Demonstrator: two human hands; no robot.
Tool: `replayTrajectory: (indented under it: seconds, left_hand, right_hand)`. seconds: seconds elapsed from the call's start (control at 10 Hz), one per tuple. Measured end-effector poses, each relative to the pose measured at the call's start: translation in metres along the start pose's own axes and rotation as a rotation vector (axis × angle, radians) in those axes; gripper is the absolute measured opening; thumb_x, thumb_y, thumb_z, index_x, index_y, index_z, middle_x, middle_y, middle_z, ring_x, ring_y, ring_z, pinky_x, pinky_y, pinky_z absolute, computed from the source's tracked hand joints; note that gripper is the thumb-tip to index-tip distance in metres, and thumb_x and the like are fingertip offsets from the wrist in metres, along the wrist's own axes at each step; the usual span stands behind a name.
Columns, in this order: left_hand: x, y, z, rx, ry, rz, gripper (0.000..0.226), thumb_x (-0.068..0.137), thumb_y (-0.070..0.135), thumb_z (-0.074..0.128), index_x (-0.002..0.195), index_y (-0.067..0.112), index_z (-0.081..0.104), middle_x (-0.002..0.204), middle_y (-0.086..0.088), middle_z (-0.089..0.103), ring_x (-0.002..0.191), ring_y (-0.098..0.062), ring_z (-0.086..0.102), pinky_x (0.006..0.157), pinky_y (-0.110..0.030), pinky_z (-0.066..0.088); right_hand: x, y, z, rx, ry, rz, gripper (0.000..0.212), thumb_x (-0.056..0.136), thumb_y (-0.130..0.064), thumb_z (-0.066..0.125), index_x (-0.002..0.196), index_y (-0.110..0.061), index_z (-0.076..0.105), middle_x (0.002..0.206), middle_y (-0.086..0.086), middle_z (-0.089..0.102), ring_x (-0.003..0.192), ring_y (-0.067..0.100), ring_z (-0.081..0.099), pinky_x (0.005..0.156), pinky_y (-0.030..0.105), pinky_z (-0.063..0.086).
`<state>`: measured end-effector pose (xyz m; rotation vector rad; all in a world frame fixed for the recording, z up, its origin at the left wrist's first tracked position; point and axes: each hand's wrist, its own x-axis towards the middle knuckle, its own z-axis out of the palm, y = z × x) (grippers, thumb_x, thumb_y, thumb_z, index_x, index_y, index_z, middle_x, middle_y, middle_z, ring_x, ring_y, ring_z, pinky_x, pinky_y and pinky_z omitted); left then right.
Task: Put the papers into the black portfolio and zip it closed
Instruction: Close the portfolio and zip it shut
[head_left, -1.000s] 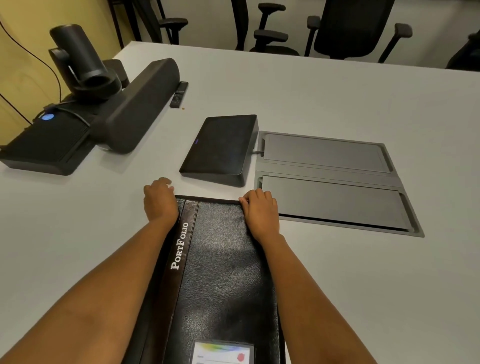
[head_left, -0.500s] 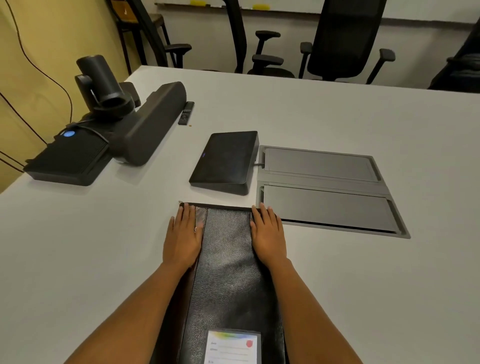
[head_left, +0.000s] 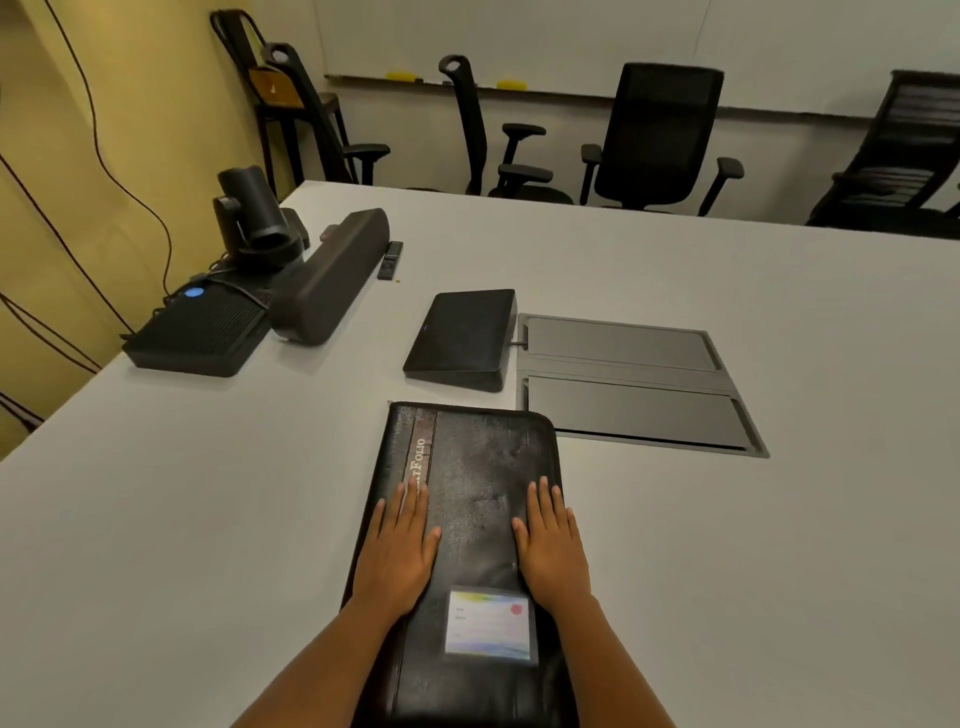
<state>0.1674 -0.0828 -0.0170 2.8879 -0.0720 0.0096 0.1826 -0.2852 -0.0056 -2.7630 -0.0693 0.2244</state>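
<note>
- black portfolio (head_left: 483, 467): lies closed and flat on the white table (head_left: 208, 519), just in front of the person, its long side running away from the camera; the far end stops just short of the dark tablet (head_left: 462, 332).
- left hand (head_left: 397, 551): palm down, fingers straight and together, flat on the left part of the cover beside the brown spine strip; it grasps nothing.
- right hand (head_left: 550, 545): palm down, fingers extended, flat near the right edge of the cover; likewise holding nothing.
- change from half a second ago: both hands then lay at the far end of the portfolio, near the tablet; they now rest around the middle of the cover, closer to the person, so the far half and part of the "folio" lettering are uncovered.
- change from one second ago: the left hand was curled at the far left corner; it is now open and flat.
- label card (head_left: 488, 626): sits in a clear pocket on the near part of the cover, between the two wrists.
- papers: none visible outside the portfolio; the zip's state cannot be told.
- surroundings: grey floor-box lids (head_left: 623, 384) set in the table right of the tablet; a conference camera (head_left: 254, 215) and speaker bar (head_left: 332, 280) at far left.
</note>
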Motion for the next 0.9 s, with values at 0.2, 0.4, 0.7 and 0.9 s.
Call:
replayTrajectory:
  seconds: [0.2, 0.4, 0.7, 0.9]
  left_hand:
    - [-0.044, 0.002, -0.002, 0.038, -0.032, 0.043, 0.096, 0.057, 0.061, -0.046, 0.141, 0.019, -0.023, 0.149, 0.001, -0.028, 0.142, -0.020, -0.024, 0.095, -0.018, -0.042]
    - [-0.097, 0.013, -0.020, 0.042, -0.024, 0.032, 0.091, 0.087, 0.054, -0.024, 0.144, 0.006, 0.029, 0.152, -0.013, 0.029, 0.143, -0.028, 0.024, 0.110, -0.022, -0.024]
    - [-0.174, 0.029, -0.023, 0.102, -0.187, 0.130, 0.080, 0.100, 0.040, -0.004, 0.119, 0.003, 0.064, 0.126, -0.010, 0.064, 0.117, -0.021, 0.061, 0.115, -0.021, -0.013]
    - [-0.198, 0.027, -0.034, 0.033, -0.176, -0.060, 0.059, 0.102, 0.041, 0.016, 0.151, 0.011, 0.002, 0.161, -0.005, -0.003, 0.150, -0.017, -0.002, 0.121, -0.028, -0.005]
  right_hand:
    - [-0.047, -0.003, 0.011, -0.013, 0.023, 0.048, 0.060, 0.100, -0.041, 0.017, 0.147, -0.017, -0.011, 0.158, 0.002, -0.014, 0.146, 0.016, -0.013, 0.113, 0.026, -0.012]
    - [-0.092, -0.002, 0.023, 0.005, 0.031, 0.062, 0.061, 0.100, -0.043, 0.018, 0.148, -0.017, -0.009, 0.158, 0.000, -0.013, 0.146, 0.014, -0.013, 0.112, 0.024, -0.014]
    - [-0.166, 0.004, 0.019, -0.008, -0.028, -0.015, 0.059, 0.101, -0.039, 0.018, 0.147, -0.016, -0.008, 0.159, 0.002, -0.011, 0.146, 0.014, -0.011, 0.118, 0.025, -0.006]
    - [-0.203, 0.004, -0.003, 0.104, -0.147, -0.037, 0.056, 0.101, -0.032, 0.027, 0.149, -0.010, 0.007, 0.159, 0.005, 0.002, 0.147, 0.017, 0.007, 0.118, 0.024, 0.010]
